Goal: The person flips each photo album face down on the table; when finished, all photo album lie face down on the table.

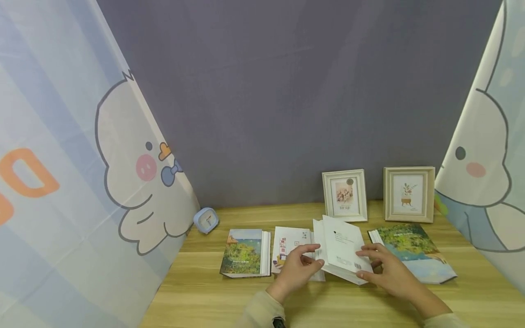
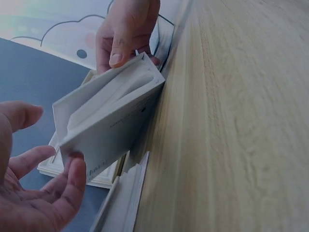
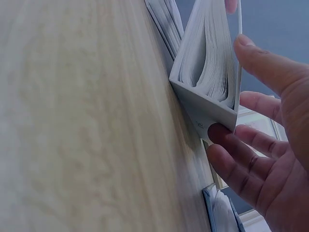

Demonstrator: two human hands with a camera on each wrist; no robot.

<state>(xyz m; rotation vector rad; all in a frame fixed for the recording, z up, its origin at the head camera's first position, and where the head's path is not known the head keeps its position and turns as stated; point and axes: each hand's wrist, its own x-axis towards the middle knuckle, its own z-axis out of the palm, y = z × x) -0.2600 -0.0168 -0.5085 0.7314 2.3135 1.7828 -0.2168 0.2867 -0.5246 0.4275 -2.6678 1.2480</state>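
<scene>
A white photo album (image 1: 342,243) with small print on its cover is held tilted above the table, its covers slightly spread and its page edges showing. My right hand (image 1: 387,269) grips its right side; in the right wrist view the thumb (image 3: 248,46) lies on one cover edge, with fingers under the other side. At its left edge is my left hand (image 1: 297,269). In the left wrist view those fingers (image 2: 75,179) touch the lower corner while the thumb stands apart. Partly beneath the left hand lies an illustrated white album (image 1: 289,241).
A landscape-covered album (image 1: 244,253) lies at left, a similar album (image 1: 414,253) at right. Behind stand a white picture frame (image 1: 344,196) and a cream picture frame (image 1: 409,193). A blue clock (image 1: 206,220) sits at the table's back left, beside a printed curtain (image 1: 135,182).
</scene>
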